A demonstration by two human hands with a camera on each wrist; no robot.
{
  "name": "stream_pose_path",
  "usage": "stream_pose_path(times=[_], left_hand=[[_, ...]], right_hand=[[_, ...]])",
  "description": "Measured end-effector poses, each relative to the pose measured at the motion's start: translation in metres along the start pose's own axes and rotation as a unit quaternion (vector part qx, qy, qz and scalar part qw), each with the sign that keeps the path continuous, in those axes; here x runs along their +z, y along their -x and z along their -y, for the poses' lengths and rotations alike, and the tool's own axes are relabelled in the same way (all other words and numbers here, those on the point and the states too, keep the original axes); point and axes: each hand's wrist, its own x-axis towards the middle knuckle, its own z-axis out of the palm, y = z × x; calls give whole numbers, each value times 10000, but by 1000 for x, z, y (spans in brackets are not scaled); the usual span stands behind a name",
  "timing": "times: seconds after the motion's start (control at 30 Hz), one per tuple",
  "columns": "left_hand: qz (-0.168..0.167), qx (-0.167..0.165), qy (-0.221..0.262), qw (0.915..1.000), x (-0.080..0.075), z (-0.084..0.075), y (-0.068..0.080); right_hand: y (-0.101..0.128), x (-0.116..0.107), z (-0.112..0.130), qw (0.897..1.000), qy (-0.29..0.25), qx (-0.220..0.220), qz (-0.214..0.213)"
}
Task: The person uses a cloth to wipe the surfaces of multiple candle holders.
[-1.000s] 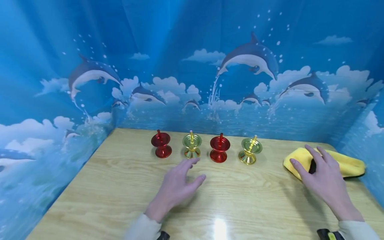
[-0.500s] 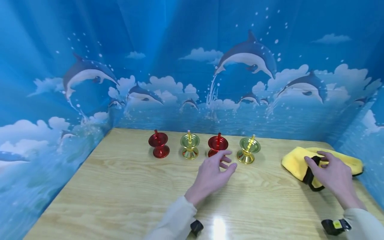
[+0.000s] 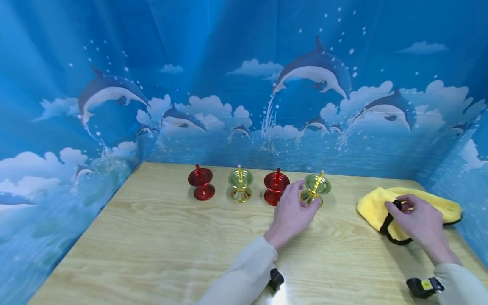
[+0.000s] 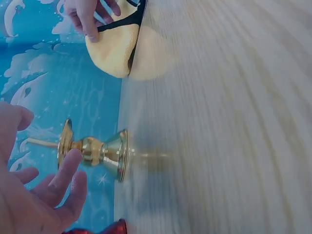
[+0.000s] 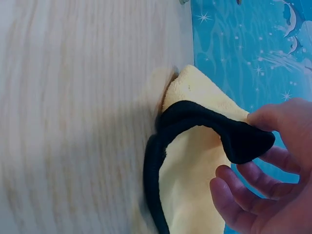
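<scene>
While the head view looks down on the wooden desk (image 3: 160, 237), the left hand (image 3: 292, 212) reaches with loosely spread fingers to the gold candle holder (image 3: 317, 190) at the right end of a row; its fingertips are at the holder's stem, not yet wrapped round it. To the left of that stand a red candle holder (image 3: 275, 189), a second gold holder (image 3: 240, 186) and another red one (image 3: 201, 184). Farther right, the right hand (image 3: 417, 222) pinches the black trim of a yellow cloth (image 3: 438, 205) lying near the desk's corner.

From the left wrist, the gold candle holder (image 4: 95, 151) stands upright on the desk, the open fingers (image 4: 66, 170) just beside its stem.

From the right wrist, thumb and fingers (image 5: 273, 146) nip the black trim (image 5: 214, 129) of the yellow cloth (image 5: 190, 195), lifting that edge.

The step looks like the reach for both pieces; next, I judge, the left hand must close on the holder's narrow stem without tipping it.
</scene>
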Motion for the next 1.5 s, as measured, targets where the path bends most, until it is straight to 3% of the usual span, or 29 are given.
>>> stream_pose_path(times=[0.23, 0.37, 0.47, 0.6, 0.73, 0.97, 1.07, 1.1, 1.17, 1.37, 1.5], left_hand=[[257, -250, 532, 9979, 15, 1, -10], [323, -344, 388, 9981, 22, 5, -21], [351, -388, 187, 9985, 25, 8, -27], [398, -460, 63, 9981, 28, 10, -30], [489, -388, -14, 9980, 31, 10, -29], [1328, -29, 234, 9909, 31, 11, -18], [1572, -12, 505, 9863, 32, 13, -15], [1625, -22, 565, 9851, 32, 14, -15], [1680, -5, 603, 9839, 33, 14, -15], [1735, 110, 775, 9817, 32, 17, -16], [1789, 319, 999, 9783, 25, 20, -15]], right_hand=[[3, -2, 7, 9998, -207, 56, 41], [4, -4, 13, 9987, -494, -11, 139], [4, -7, 18, 9926, -1147, 31, 399], [2, -12, 25, 9679, -2393, 119, 764], [2, -15, 29, 9424, -3208, -41, 946], [8, -13, 29, 8788, -4620, -423, 1113], [12, -10, 31, 8667, -4799, -637, 1200], [13, -8, 33, 8667, -4784, -703, 1225], [15, -6, 36, 8763, -4569, -849, 1273], [18, -3, 52, 9214, -3501, -1146, 1236], [22, -6, 67, 9344, -3104, -1316, 1146]])
